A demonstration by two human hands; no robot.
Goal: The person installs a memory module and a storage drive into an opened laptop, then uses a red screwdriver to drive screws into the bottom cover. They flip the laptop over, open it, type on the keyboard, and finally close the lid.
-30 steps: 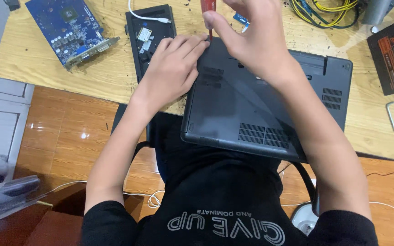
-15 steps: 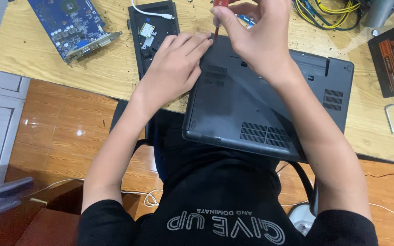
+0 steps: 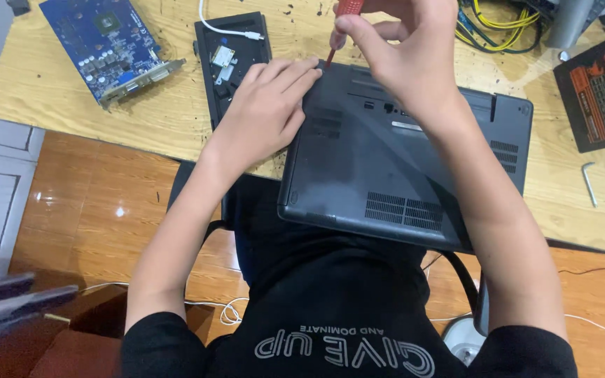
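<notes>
The laptop [image 3: 400,168] lay upside down on the table [image 3: 50,91], with a circuit board [image 3: 110,45] far left and a tray of small parts [image 3: 236,52] between them.

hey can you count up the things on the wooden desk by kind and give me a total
Laptop, upside down: 1
Red-handled screwdriver: 1
Blue circuit board: 1
Black panel with small parts: 1
White cable: 1
Black power supply box: 1
Hex key: 1
Yellow wire bundle: 1
Total: 8
</notes>
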